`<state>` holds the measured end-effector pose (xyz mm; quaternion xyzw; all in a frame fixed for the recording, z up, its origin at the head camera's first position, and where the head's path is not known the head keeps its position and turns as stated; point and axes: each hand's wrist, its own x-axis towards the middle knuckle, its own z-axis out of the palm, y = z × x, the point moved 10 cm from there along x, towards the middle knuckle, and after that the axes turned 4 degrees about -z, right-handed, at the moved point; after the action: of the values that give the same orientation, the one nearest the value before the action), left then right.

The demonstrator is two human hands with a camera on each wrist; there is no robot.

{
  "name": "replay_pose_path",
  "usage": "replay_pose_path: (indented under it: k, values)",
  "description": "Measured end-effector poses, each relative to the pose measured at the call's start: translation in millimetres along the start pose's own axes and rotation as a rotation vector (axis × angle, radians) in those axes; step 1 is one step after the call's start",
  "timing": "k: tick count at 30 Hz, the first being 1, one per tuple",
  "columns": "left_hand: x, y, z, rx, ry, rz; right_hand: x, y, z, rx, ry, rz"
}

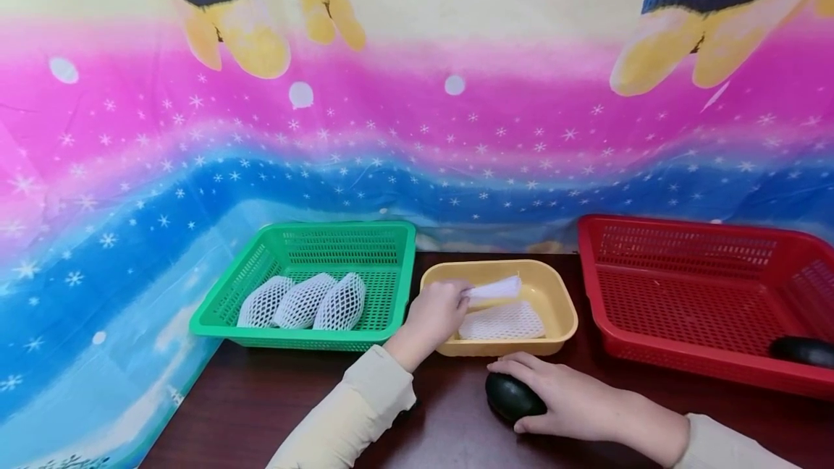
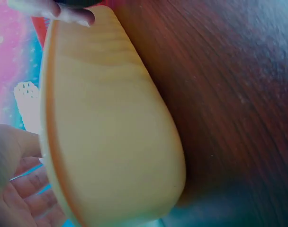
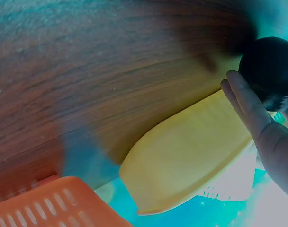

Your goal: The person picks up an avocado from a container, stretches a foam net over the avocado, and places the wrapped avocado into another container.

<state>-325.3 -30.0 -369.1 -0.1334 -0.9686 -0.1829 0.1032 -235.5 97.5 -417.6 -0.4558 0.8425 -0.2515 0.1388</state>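
Note:
My left hand (image 1: 438, 315) reaches over the yellow tray (image 1: 565, 302) and pinches one end of a white foam net sleeve (image 1: 500, 288). Another foam net (image 1: 507, 323) lies flat in the tray below it. Just in front of the tray, my right hand (image 1: 576, 395) grips a smooth, dark oval fruit (image 1: 511, 396), fingers over the top and thumb at the near side. In the right wrist view the same fruit (image 3: 267, 71) shows beyond the fingers. The left wrist view has the left hand (image 2: 21, 184) behind the tray's wall, with its fingertips partly hidden.
On the left stands a green basket (image 1: 306, 340) with three net-covered items (image 1: 302, 302) lying in it. At right is a red basket (image 1: 677, 302) with a dark fruit (image 1: 803, 350) in its near right corner. A patterned cloth (image 1: 417, 121) hangs behind.

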Motion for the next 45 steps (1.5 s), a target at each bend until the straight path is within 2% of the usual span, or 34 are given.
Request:
replay_pose_path:
  k: [8,13,18,25,27,31,37,45]
  values:
    - [-10.3,8.5,-18.6,-0.091,0.067,0.072,-1,-6,-4,-0.025,0.014,-0.017]
    - [-17.1,8.5,-25.7,-0.167,0.059,0.061,-4,-10,-8,-0.039,0.026,-0.022]
    - [-21.5,7.8,-33.8,-0.204,0.078,0.067,-7,-14,-16,-0.069,0.060,-0.034]
    - [-29.1,3.8,-41.2,-0.263,0.081,0.064,-11,-21,-22,-0.087,0.067,-0.042]
    - [-31.9,2.9,-43.4,-0.282,0.085,0.068,-13,-26,-29,-0.117,0.104,-0.063]
    - [-39.3,2.0,-49.8,-0.315,0.105,0.086,-17,-40,-52,-0.181,0.237,-0.136]
    - [-50.2,4.0,-60.2,-0.324,0.130,0.127,-24,-53,-85,-0.175,0.415,-0.230]
    - [-61.3,7.8,-71.4,-0.337,0.143,0.156,-34,-65,-106,-0.196,0.632,-0.325]
